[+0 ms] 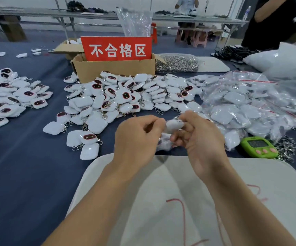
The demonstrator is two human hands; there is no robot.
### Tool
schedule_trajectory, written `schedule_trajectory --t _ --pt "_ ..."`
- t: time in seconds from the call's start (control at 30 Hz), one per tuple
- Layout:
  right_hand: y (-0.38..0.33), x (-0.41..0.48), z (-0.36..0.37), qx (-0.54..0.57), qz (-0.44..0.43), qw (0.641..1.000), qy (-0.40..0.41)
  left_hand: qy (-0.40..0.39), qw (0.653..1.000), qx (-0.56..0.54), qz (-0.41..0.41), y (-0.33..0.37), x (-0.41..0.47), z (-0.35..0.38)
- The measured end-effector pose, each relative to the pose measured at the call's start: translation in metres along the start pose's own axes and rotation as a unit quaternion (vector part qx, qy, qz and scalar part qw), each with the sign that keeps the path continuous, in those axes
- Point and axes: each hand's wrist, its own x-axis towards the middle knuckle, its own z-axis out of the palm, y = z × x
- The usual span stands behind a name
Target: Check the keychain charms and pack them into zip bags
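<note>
Lying on the blue surface [28, 166] at far left is a heap of white charms [10, 96], and a bigger heap [126, 96] sits mid-surface before a cardboard box [115, 69] with a red sign [116, 48]. Nearer, above a white mat [267, 183], the left hand [136, 137] and right hand [197, 137] both curl their fingers round one white charm [173, 124], seemingly inside a clear bag [164, 143], though blur obscures it. Right of them lie bagged charms [246, 107] and a green timer [259, 147].

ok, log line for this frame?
phase: packing | left grip: pinches zip bag | right grip: holds white keychain charm | seal: unclear, blurred
</note>
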Motion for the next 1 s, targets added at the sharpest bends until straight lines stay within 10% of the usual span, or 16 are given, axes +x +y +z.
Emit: schedule_trajectory --t 0.47,1.0 --pt "0.003 0.0 -0.001 -0.135 -0.061 0.988 -0.04 0.022 0.966 -0.243 -0.083 0.004 0.01 0.008" --pt "0.0 0.0 -0.003 -0.177 -0.123 0.976 0.013 -0.016 0.959 -0.279 -0.044 0.01 0.006 0.007"
